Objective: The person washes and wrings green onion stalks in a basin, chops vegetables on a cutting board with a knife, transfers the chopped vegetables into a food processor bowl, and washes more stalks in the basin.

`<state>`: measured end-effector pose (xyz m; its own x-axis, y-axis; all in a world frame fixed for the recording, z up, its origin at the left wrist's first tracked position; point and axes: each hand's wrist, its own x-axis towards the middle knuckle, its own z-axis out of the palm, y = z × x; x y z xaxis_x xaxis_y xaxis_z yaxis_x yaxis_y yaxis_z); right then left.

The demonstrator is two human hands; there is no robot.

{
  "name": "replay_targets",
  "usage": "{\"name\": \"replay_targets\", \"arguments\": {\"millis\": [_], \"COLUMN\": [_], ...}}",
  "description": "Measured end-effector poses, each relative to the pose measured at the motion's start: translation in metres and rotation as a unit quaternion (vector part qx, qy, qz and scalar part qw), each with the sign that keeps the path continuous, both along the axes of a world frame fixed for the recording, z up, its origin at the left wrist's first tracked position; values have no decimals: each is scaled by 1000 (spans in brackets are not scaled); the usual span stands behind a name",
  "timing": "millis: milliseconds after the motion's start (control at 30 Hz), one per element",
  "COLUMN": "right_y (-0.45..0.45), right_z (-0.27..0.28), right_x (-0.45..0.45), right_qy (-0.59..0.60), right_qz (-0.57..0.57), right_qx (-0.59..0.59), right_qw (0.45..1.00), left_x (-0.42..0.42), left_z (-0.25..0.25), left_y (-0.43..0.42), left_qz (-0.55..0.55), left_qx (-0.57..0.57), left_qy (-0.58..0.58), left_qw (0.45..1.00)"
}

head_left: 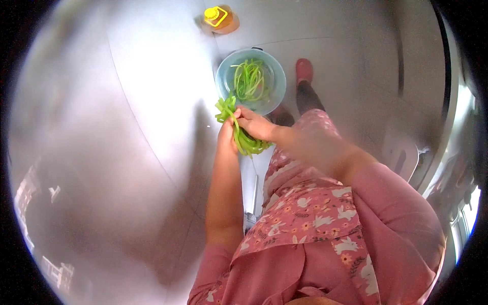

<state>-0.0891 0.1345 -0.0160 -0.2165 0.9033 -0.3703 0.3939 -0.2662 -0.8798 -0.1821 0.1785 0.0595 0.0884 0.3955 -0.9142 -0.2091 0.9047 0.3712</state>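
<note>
A bunch of long green vegetable stalks (248,144) is gripped in my left hand (227,133), its cut ends sticking out at the top left and the rest hanging toward me. My right hand (255,125) is closed on the same bunch from the right, with its fingertips close to those of the left hand. Just beyond both hands stands a round pale-blue basin (223,85). More green stalks (249,80) lie loosely inside it.
A large bottle of amber liquid with a yellow cap and handle (223,19) stands on the grey tiled floor (152,76) beyond the basin. My foot in a red shoe (304,70) is right of the basin. A floral pink apron (305,211) covers my lap.
</note>
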Motion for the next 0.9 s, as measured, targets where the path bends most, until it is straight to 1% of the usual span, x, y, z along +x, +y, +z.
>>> {"name": "replay_targets", "arguments": {"millis": [33, 67, 100, 133, 167, 200, 233, 267, 300, 333, 367, 400, 433, 467, 533, 567, 600, 633, 667, 733, 767, 833, 900], "right_y": [4, 8, 13, 22, 30, 28, 26, 19, 23, 34, 46, 57, 66, 70, 78, 71, 67, 62, 59, 55, 55, 48, 48], "right_z": [12, 24, 39, 57, 76, 66, 57, 24, 10, 15, 20, 27, 31, 25, 25, 29, 39, 48, 57, 64, 75, 91, 114], "right_x": [10, 20, 33, 46, 60, 62, 63, 57, 60, 64, 70, 74, 72, 68, 60, 58, 54, 51, 48, 41, 42, 36, 29], "right_qy": [170, 330, 307, 308, 311, 282, 249, 182, 136, 138, 158, 175, 240, 240, 338, 305, 303, 455, 589, 542, 499, 446, 453], "right_qz": [-44, -86, -78, -75, -98, -129, -159, -194, -176, -173, -121, -67, -49, -48, 38, 22, 24, -21, -65, -63, -67, -69, -58], "right_qx": [-112, -220, -204, -204, -243, -218, -194, -105, -3, -3, -36, -67, -113, -111, -76, -96, -93, -161, -223, -208, -243, -272, -272], "right_qw": [978, 914, 926, 926, 914, 925, 935, 958, 975, 975, 979, 980, 963, 963, 937, 947, 948, 876, 774, 812, 829, 850, 847], "left_x": [3, 4, -2, -7, -24, -33, -27, -25, -26, -26, -25, -25, -25, -22, -14, -10, -5, -1, -7, -21, -20, -34, -39], "left_z": [10, 16, 10, 4, -24, -38, -28, -17, -7, 1, 6, 11, 17, 25, 40, 46, 50, 54, 47, 17, 17, -7, 8], "left_y": [0, 1, 2, 3, 4, 5, 2, 2, 3, 2, 3, 2, 2, 5, 8, 9, 9, 8, 4, -3, -3, -24, -28], "left_qz": [-2, -11, -14, -17, -44, -71, -50, -48, -77, -108, -107, -135, -163, -163, -189, -189, -183, -178, -180, -267, -252, -191, -200], "left_qx": [27, 29, 30, 32, -44, -121, -136, -135, -118, -102, -103, -79, -55, -53, 5, 9, 3, -3, 2, 16, 18, -31, 36], "left_qy": [-6, -31, -43, -55, -81, -107, -85, -84, -88, -91, -90, -101, -111, -110, -146, -146, -126, -107, -111, -174, -182, -179, -181], "left_qw": [1000, 999, 999, 998, 995, 984, 986, 986, 986, 985, 985, 983, 979, 979, 971, 971, 975, 978, 977, 948, 950, 965, 962]}}
